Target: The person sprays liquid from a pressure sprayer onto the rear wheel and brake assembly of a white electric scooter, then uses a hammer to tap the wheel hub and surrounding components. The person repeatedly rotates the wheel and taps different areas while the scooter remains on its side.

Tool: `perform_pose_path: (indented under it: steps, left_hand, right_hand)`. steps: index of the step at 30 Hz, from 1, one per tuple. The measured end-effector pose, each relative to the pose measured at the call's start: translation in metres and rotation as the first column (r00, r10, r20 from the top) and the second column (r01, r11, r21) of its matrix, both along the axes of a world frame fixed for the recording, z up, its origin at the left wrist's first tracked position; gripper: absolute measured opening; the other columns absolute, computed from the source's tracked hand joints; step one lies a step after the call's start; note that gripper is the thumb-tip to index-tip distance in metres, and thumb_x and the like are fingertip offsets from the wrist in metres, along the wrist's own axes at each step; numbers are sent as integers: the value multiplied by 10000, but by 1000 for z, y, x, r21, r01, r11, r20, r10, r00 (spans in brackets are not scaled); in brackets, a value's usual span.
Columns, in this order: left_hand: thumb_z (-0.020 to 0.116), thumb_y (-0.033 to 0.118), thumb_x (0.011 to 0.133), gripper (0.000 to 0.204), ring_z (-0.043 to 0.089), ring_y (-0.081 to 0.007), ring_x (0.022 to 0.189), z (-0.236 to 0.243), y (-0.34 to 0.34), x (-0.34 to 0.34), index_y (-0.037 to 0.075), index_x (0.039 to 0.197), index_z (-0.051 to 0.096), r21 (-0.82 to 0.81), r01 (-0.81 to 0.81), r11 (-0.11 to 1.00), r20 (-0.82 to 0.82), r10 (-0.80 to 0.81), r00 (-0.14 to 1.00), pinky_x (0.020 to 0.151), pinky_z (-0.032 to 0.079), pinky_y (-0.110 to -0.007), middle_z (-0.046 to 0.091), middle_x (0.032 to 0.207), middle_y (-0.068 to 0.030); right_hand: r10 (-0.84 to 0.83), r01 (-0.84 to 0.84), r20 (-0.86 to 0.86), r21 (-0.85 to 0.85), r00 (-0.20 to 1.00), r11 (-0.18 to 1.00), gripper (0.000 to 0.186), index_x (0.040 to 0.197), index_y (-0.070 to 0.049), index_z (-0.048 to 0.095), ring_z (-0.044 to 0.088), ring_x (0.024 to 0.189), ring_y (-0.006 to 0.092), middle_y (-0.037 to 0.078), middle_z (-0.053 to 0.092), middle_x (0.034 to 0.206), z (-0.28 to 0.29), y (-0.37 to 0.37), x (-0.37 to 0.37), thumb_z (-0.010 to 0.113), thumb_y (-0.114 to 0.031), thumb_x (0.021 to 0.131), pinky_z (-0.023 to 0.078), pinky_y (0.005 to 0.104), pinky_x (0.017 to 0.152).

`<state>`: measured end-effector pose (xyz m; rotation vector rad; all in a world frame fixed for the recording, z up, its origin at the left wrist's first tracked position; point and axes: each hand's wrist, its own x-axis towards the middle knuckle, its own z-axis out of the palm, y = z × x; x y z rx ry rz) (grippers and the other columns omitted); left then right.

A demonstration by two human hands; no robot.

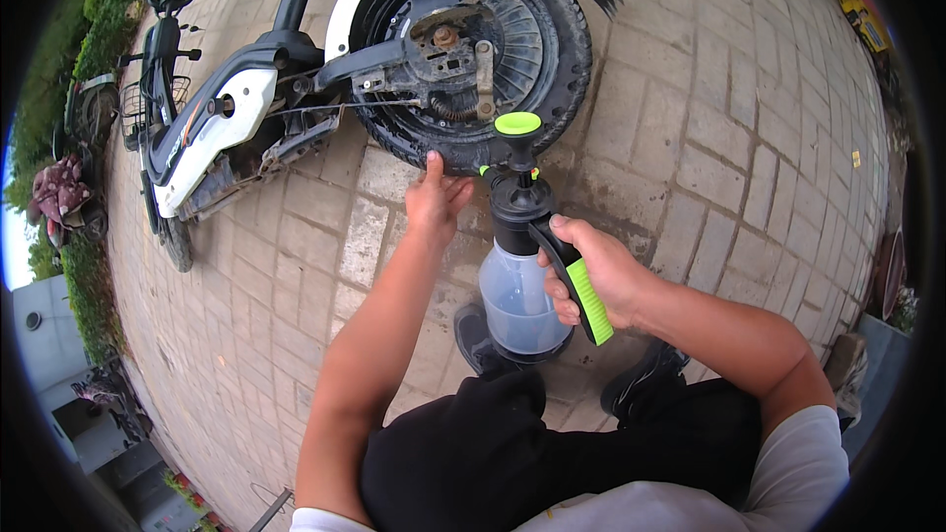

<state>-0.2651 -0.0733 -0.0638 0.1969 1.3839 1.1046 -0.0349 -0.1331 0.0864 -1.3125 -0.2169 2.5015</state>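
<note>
Fingers of the right hand (pixel 599 271) are wrapped around the black and green handle (pixel 588 300) of a clear spray bottle (pixel 517 286); those of the left hand (pixel 437 204) are loosely curled, thumb extended, at the lower edge of the tyre (pixel 579 49), contact uncertain. The bottle lies just to the right of the left hand, by the shoes (pixel 475 335), its long axis directed from the person toward the scooter (pixel 251 94). Its nozzle (pixel 485 170) points left; the left hand is nearer the tyre.

No txt/nos. legible; mkgs (pixel 178 146) on white scooter panel (pixel 204 156) too sm.
</note>
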Motion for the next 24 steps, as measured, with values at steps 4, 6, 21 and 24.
perform_pose_path:
  steps: [4, 6, 21, 24]
  left_hand:
    - [521, 471, 939, 480, 619, -236, 866, 4, 16, -26, 22, 1107, 524, -80, 22, 997, -161, -34, 986, 773, 535, -388, 638, 963, -109]
    - [525, 480, 935, 466, 610, -220, 855, 12, 24, -36, 47, 1107, 530, -41, -14, 999, -202, 5, 979, 769, 527, -392, 627, 946, -88]
    - [572, 466, 916, 459, 624, -188, 714, 3, 13, -24, 7, 917, 575, -65, 11, 998, -291, -29, 956, 640, 507, -327, 628, 742, -78]
    - [581, 508, 896, 491, 596, -189, 799, 14, 25, -45, 45, 1060, 552, -6, -12, 1000, -326, 9, 945, 739, 493, -355, 609, 865, -62]
  right_hand:
    - [-29, 29, -20, -24, 999, 999, 441, 939, -39, 469, 428, 453, 162, 65, 469, 602, -2, -3, 1, 431, -478, 933, 377, 324, 452]
    - [-25, 25, -19, -18, 999, 1000, 441, 937, -41, 469, 427, 455, 162, 64, 470, 602, -2, -3, 1, 433, -481, 933, 375, 322, 457]
    - [-9, 9, 16, -15, 1000, 1000, 446, 920, -59, 471, 422, 464, 177, 71, 465, 614, 0, -2, 3, 404, -499, 942, 378, 337, 479]
    - [0, 0, 3, 5, 1000, 1000, 450, 923, -59, 476, 422, 470, 185, 74, 462, 613, 0, -4, 4, 387, -499, 947, 382, 345, 487]
